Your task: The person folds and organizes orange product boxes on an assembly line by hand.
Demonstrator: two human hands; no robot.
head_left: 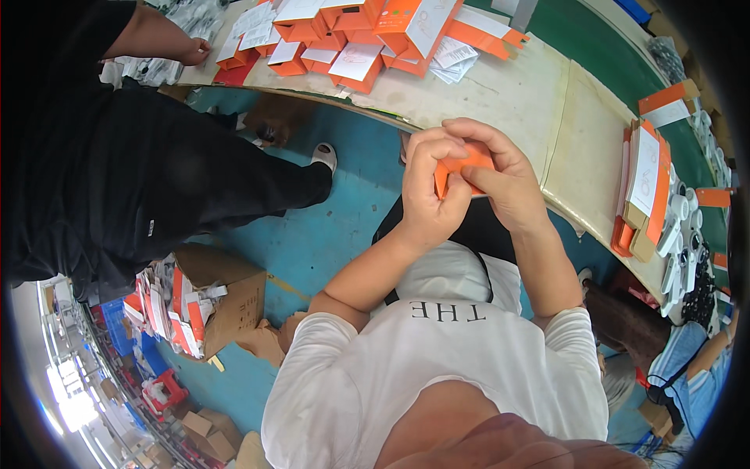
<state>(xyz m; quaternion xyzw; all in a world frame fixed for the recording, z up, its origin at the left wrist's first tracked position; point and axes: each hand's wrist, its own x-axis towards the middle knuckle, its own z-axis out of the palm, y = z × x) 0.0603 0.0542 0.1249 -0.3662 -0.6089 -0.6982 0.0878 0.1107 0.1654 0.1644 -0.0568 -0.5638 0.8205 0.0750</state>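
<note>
Both my hands are closed around a small orange box [473, 162], held just off the near edge of the worktable. My left hand [433, 184] grips its left side, the thumb pressed against the front face. Around the right side curl the fingers of my right hand [506, 176], its thumb lying on the orange card near the left thumb. Much of the box is hidden by my fingers, so its far side and any open flap cannot be made out.
Orange-and-white boxes [355, 62] are piled on the worktable [500, 98] at the far left, beside folded leaflets [453, 61]. Flat orange cartons [647, 176] stack at the right, near white devices [681, 227]. A person in black [156, 180] stands left. Behind, a cardboard carton [234, 301] holds packaging.
</note>
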